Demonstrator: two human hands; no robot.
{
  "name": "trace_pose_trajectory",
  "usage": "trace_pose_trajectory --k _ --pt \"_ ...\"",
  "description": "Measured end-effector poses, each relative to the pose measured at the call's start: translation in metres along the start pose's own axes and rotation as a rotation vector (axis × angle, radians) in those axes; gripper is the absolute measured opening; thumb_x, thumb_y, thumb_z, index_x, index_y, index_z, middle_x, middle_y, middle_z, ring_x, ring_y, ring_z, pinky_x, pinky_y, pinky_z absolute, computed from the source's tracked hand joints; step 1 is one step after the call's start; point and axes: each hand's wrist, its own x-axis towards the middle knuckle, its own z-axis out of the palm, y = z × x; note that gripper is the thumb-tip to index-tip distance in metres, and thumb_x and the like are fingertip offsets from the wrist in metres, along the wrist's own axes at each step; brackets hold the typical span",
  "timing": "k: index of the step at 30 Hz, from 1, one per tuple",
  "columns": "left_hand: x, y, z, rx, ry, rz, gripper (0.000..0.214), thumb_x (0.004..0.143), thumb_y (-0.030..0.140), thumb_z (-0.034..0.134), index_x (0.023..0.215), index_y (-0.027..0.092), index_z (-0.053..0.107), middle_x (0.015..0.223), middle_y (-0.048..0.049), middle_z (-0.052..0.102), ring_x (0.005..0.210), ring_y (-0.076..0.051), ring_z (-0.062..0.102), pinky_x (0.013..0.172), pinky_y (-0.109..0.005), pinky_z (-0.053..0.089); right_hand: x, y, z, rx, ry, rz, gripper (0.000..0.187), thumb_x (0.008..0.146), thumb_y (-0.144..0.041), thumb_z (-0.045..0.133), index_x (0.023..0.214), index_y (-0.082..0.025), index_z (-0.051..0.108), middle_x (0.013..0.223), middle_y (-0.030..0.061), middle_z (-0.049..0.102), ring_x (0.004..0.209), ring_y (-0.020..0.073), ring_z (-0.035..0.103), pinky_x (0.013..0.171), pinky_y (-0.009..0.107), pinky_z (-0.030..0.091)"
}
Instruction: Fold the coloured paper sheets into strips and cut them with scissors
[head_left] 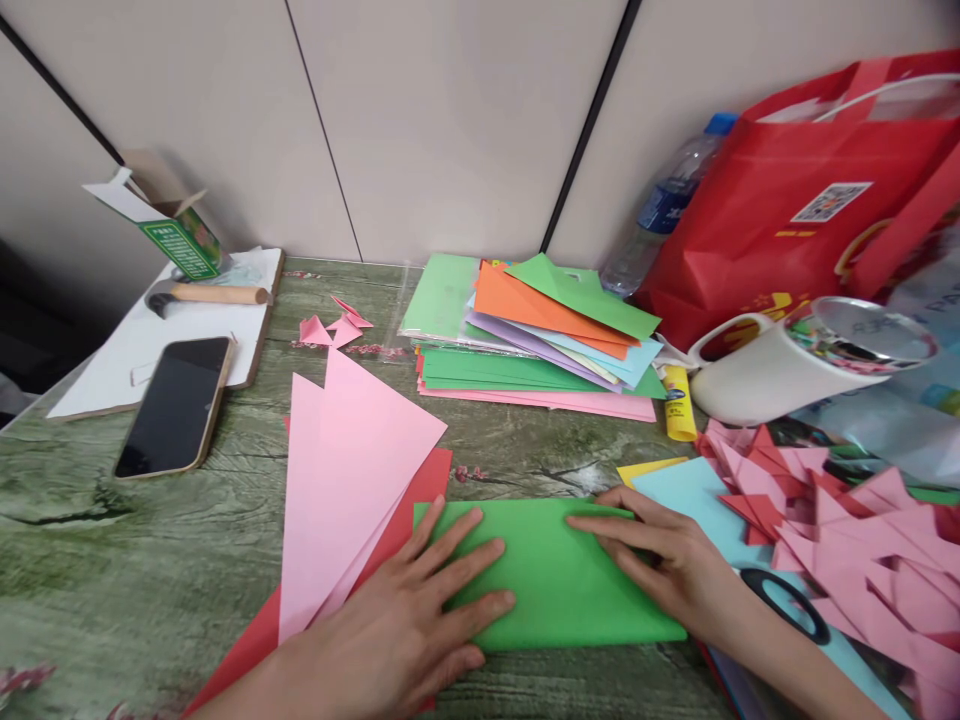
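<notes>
Green paper (555, 590) lies on the table (150, 560) in front of us, under both our hands. Our left hand (416, 605) is spread flat over its left part, fingers apart. Our right hand (675, 555) is at its right end, fingers slightly bent and tips near the upper edge; we cannot tell whether it pinches the sheet. To the left we see pink paper (367, 450) folded into points over red paper (437, 475). Blue paper (679, 495) lies to the right, near a heap of pink and red folded pieces (885, 560). Beyond, we see a coloured paper stack (525, 370) beside a yellow glue stick (679, 405).
</notes>
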Motion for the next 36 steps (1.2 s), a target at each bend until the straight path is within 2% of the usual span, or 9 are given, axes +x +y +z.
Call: trace_pose_trajectory --k 14,20,36 --pt "-0.0002 0.0007 -0.0001 -0.027 0.013 -0.029 0.046 0.092 0.029 0.05 0.137 0.028 0.041 0.149 -0.0044 0.031 0.138 -0.027 0.018 0.11 -0.054 0.021 0.0002 0.0011 -0.0004 -0.026 -0.006 -0.036 0.038 0.089 -0.011 0.043 0.115 -0.03 0.064 0.095 0.0065 0.06 0.081 0.0148 0.062 0.067 0.025 0.051" --pt "-0.0005 0.0021 -0.0005 0.007 -0.013 -0.025 0.045 0.093 0.031 0.047 0.138 0.028 0.039 0.149 -0.0059 0.03 0.138 -0.028 0.017 0.108 -0.055 0.025 -0.0001 0.0015 0.0008 -0.008 -0.001 -0.037 0.038 0.089 -0.011 0.043 0.115 -0.03 0.064 0.094 0.0063 0.058 0.081 0.0148 0.061 0.067 0.026 0.05" --pt "0.0001 0.0014 0.0011 -0.007 0.015 -0.028 0.046 0.092 0.029 0.051 0.137 0.028 0.04 0.148 -0.0047 0.033 0.138 -0.028 0.019 0.107 -0.055 0.028 0.0018 0.0002 -0.0009 -0.006 0.013 -0.033 0.037 0.088 -0.013 0.043 0.113 -0.029 0.066 0.092 0.0064 0.06 0.078 0.0146 0.062 0.065 0.025 0.051"
